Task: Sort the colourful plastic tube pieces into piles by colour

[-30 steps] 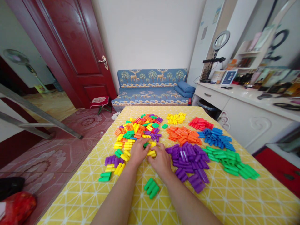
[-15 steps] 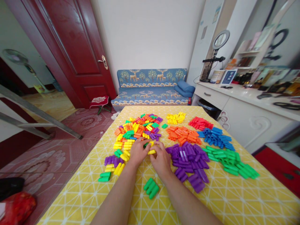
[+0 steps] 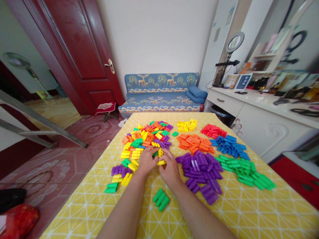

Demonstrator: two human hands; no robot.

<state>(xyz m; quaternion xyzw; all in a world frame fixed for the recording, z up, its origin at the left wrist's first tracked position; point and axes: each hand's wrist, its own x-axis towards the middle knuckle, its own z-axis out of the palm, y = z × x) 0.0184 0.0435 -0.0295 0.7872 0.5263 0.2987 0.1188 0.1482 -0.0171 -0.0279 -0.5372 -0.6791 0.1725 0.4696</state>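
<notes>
Both of my hands meet low over the middle of the table, just in front of the mixed pile. My left hand (image 3: pixel 147 161) is closed, its fingers curled round a green tube-shaped plastic block (image 3: pixel 155 154) that is partly covered. My right hand (image 3: pixel 171 168) pinches a yellow tube-shaped block (image 3: pixel 160 153) between fingers and thumb. More yellow shows lower down, between the two thumbs; whether it is the same piece I cannot tell. Nearer me, between my forearms, lies a green three-tube block (image 3: pixel 161 199). Left of my left hand are several yellow, purple (image 3: pixel 121 170) and green blocks.
A mixed-colour pile (image 3: pixel 147 134) spreads beyond my hands. Sorted heaps stand to the right: yellow (image 3: pixel 187 125), orange (image 3: pixel 195 143), red (image 3: pixel 213 131), blue (image 3: pixel 230 146), purple (image 3: pixel 201 167) and green (image 3: pixel 245 171). Past the table (image 3: pixel 269 212) are a sofa (image 3: pixel 159 99) and a white dresser (image 3: pixel 264 119).
The yellow block at my right fingertips has turned slightly and shows more plainly. My right hand has shifted a little to the left. The piles are unchanged.
</notes>
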